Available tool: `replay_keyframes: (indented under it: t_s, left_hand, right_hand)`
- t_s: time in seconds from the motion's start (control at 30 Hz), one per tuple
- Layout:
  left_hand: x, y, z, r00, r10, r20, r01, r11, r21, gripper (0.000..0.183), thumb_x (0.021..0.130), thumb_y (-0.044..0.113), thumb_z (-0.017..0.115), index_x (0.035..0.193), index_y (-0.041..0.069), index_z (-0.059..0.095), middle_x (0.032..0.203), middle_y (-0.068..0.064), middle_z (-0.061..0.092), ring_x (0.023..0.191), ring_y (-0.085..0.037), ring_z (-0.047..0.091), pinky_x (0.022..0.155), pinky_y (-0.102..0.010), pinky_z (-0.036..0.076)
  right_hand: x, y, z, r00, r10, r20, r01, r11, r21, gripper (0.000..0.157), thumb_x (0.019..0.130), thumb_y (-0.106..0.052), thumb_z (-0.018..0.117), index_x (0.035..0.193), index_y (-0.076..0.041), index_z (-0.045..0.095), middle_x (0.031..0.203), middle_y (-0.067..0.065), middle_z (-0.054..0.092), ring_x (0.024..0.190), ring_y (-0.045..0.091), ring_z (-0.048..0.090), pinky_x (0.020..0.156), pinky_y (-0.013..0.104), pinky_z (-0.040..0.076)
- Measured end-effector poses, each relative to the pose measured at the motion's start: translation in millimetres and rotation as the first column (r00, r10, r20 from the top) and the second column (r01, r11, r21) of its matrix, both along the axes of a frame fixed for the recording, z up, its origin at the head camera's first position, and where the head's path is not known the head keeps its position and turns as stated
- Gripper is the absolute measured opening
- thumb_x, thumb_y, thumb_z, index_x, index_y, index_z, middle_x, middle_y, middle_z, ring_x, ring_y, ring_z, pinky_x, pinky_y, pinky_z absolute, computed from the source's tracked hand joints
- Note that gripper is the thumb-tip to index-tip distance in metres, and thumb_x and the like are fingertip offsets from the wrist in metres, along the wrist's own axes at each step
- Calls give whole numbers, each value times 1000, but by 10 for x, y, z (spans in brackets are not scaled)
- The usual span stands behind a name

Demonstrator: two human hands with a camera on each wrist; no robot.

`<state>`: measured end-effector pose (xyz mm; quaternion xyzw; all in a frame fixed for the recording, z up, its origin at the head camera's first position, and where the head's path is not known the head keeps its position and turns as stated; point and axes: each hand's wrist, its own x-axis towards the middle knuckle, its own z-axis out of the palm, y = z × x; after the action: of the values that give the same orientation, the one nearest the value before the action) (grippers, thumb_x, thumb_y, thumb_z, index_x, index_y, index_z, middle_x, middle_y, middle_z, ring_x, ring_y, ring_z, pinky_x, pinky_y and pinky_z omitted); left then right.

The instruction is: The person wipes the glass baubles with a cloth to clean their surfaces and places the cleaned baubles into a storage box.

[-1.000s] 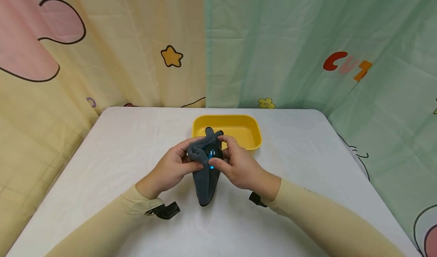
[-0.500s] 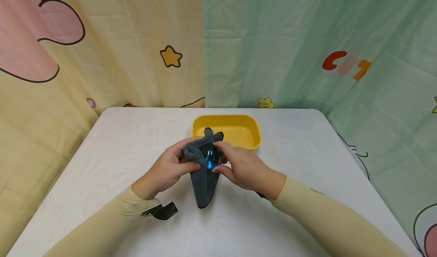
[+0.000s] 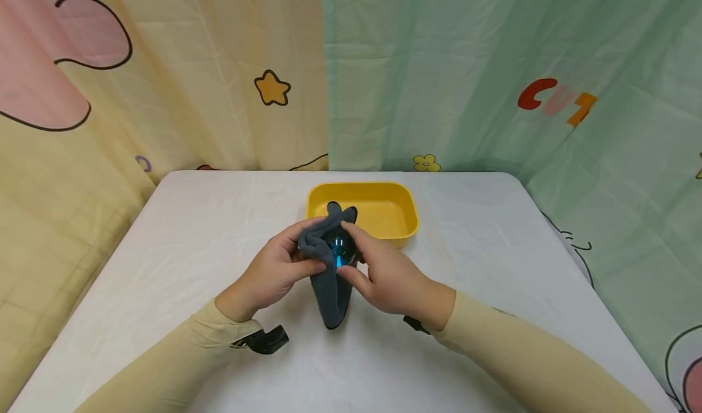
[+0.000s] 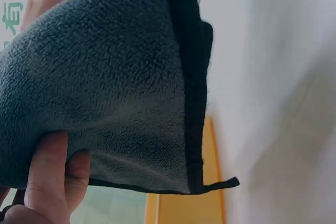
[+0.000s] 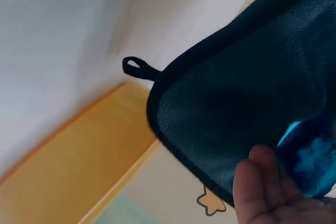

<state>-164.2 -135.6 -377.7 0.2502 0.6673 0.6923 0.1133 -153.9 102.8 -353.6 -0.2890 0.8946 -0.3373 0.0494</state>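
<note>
Since half a second ago, the lower tip of the grey-blue cloth [image 3: 331, 300] has swung slightly toward the table's right edge, and the shiny blue object [image 3: 341, 244] has shifted a little toward the far edge. The left hand [image 3: 271, 270] pinches the bunched cloth, thumb in front and fingers behind, with little gap between them. The right hand [image 3: 392, 279] is partly closed around the blue object, forefinger bent over its top and thumb against its lower side. Cloth wraps the object's left side; its full shape is hidden. Both lie between the hands over the middle of the table [image 3: 164, 279], and whether the cloth's tip touches the tabletop cannot be told. Near the table's far edge, a little right of its middle, stands a yellow tray [image 3: 389, 212]; from the head view the cloth's upper folds overlap its near left corner. Dark trim edges the cloth, and a small black loop [image 5: 137, 68] sticks out from one corner in the right wrist view.
</note>
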Motion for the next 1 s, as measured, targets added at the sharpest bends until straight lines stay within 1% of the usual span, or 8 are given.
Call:
replay_keyframes:
  t_s: [0.17,0.3,0.47,0.57,0.63,0.8,0.87,1.0]
  left_hand:
    - [-1,-12,-7,1000,-25,3,24,1000,17,72,94,-2,75,157,-2,40,153,-28,50,120,-9,70,99,-27,60]
    - [10,-13,12,999,-36,9,36,999,15,72,94,-2,74,158,-2,40,152,-29,51,118,-10,70,98,-27,60]
    - [16,15,51,1000,-28,5,28,1000,3,73,93,-3,75,158,0,41,151,-29,52,117,-10,70,98,-26,60]
    - [23,33,60,1000,-10,3,10,1000,-13,73,92,-5,75,157,2,42,148,-27,53,116,-10,70,97,-25,60]
    - [26,42,54,1000,1,-8,-1,1000,-18,74,92,-7,75,157,1,43,149,-28,53,116,-9,69,97,-25,60]
    - [14,29,43,1000,15,-9,-15,1000,-1,72,93,-9,72,158,-1,41,156,-29,48,121,-7,68,98,-26,60]
    - [7,10,40,1000,7,4,-7,1000,12,71,94,-7,72,158,-1,40,156,-29,47,121,-7,68,99,-25,60]
    - [5,-14,25,1000,-26,9,26,999,29,72,95,-3,74,157,-3,39,154,-31,48,122,-8,68,100,-26,59]
  right_hand:
    - [-35,63,31,962,112,-248,-59,976,209,76,98,-26,77,160,-9,35,126,9,74,105,21,72,96,37,62]
    - [-64,104,19,929,136,-345,-52,969,242,74,94,-33,80,153,-6,44,106,5,76,89,18,70,83,32,62]
    - [-48,64,-21,1000,4,-12,-4,1000,-11,53,103,-34,70,141,-2,52,97,4,75,81,16,68,72,27,59]
    - [-23,21,-23,978,-57,200,89,984,-151,35,108,-33,61,125,-2,62,91,4,74,77,16,67,71,28,58]
    - [2,4,-5,966,-75,248,121,977,-178,35,109,-33,59,127,-3,64,88,3,72,75,15,65,70,26,56]
    - [91,-5,58,997,-43,64,46,997,-57,70,105,-25,68,161,-4,32,107,6,72,86,15,67,75,27,59]
    - [91,4,76,999,-8,-53,11,999,49,78,103,-23,71,163,-5,25,125,8,72,101,16,72,90,30,62]
    - [21,65,74,953,85,-291,-16,972,233,75,98,-26,77,157,-3,37,116,9,75,95,19,72,89,32,63]
